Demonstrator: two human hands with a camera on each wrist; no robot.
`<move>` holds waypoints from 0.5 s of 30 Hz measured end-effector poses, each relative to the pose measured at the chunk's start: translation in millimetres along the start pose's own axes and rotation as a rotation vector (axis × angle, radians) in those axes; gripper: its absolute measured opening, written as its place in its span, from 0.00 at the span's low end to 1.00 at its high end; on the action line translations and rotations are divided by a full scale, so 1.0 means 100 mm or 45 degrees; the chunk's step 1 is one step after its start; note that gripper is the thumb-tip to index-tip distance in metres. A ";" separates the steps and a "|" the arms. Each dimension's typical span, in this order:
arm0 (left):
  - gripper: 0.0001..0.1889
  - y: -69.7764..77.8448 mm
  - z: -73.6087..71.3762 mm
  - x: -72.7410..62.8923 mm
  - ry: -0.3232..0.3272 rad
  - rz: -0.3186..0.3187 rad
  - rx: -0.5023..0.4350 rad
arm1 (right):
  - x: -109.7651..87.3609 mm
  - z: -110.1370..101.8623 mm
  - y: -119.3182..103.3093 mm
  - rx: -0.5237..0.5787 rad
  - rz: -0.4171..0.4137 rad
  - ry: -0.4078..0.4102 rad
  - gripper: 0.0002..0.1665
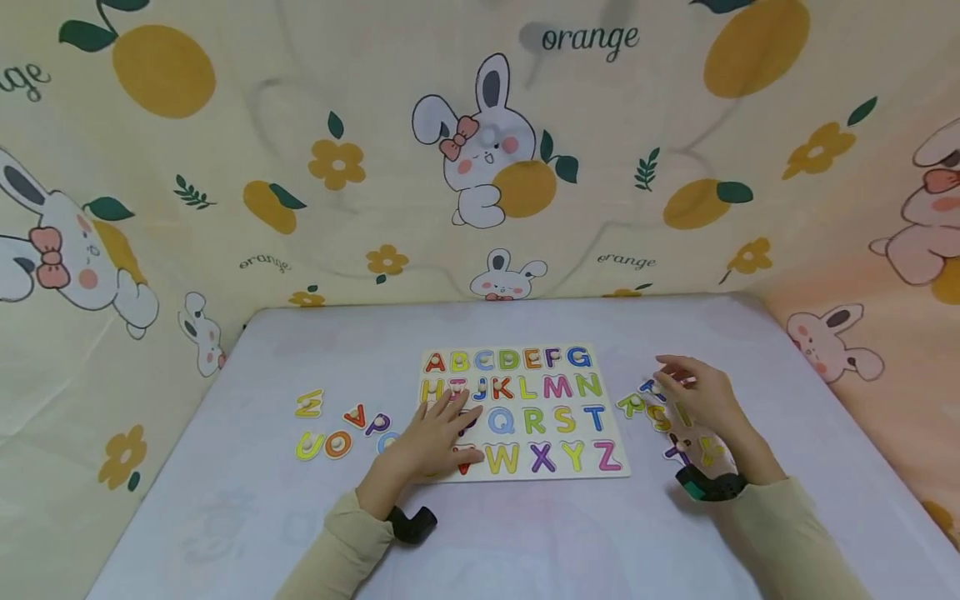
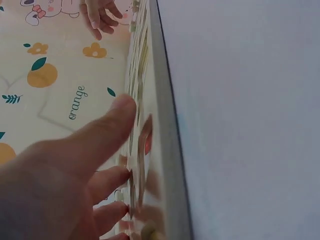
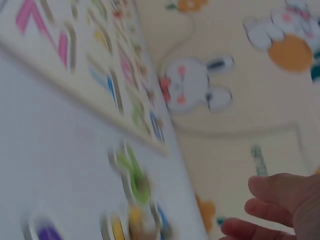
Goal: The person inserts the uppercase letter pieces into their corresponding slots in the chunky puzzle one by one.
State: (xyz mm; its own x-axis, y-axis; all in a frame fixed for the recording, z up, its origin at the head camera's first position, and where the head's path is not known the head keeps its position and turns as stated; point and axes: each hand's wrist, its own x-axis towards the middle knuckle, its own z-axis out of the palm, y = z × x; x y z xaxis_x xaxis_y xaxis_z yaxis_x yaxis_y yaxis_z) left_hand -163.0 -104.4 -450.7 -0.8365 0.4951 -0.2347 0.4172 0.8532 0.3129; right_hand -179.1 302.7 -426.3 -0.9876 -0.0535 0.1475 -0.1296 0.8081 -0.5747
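Observation:
My left hand (image 1: 435, 437) lies with spread fingers on the wooden alphabet puzzle board (image 1: 517, 477), covering some letters in its lower left. In the left wrist view the thumb (image 2: 112, 122) stretches out along the board's face. Over the loose letters on the right hovers my right hand (image 1: 705, 396), fingers loosely bent, nothing between them in the right wrist view. Below and beside it lie a green R (image 1: 632, 406), a yellow S (image 1: 658, 417), a blue T (image 1: 647, 387), a purple X (image 1: 677, 448) and a yellow Y (image 1: 708, 451).
Left of the board are more loose letters: a purple P (image 1: 378, 424), an orange O (image 1: 337, 444), a yellow U (image 1: 308, 447), a red letter (image 1: 355, 416) and a yellow one (image 1: 308, 403). The white table (image 1: 247, 533) meets a rabbit-and-orange patterned cloth (image 1: 420, 275) behind.

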 end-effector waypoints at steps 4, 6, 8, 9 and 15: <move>0.37 0.00 0.03 0.00 0.012 -0.005 0.026 | -0.01 -0.15 0.23 -0.009 0.045 0.059 0.22; 0.37 0.00 0.03 0.00 0.021 0.001 0.031 | -0.02 -0.20 0.35 -0.005 0.091 0.042 0.23; 0.37 0.00 0.04 0.00 0.026 0.005 0.029 | -0.02 -0.24 0.47 0.004 0.145 0.010 0.25; 0.37 0.01 0.04 0.00 0.026 0.007 0.025 | -0.03 -0.25 0.52 0.006 0.174 -0.013 0.26; 0.37 0.02 0.04 0.00 0.046 0.006 -0.009 | -0.06 -0.29 0.82 0.019 0.282 -0.090 0.31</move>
State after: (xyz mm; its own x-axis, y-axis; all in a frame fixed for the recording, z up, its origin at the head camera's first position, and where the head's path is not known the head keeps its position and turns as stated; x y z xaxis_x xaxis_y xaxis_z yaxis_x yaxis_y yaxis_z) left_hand -161.2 -101.7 -453.6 -0.8468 0.4930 -0.1997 0.4190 0.8495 0.3205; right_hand -181.7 386.6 -451.2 -0.9958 0.0826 -0.0401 0.0901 0.7959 -0.5987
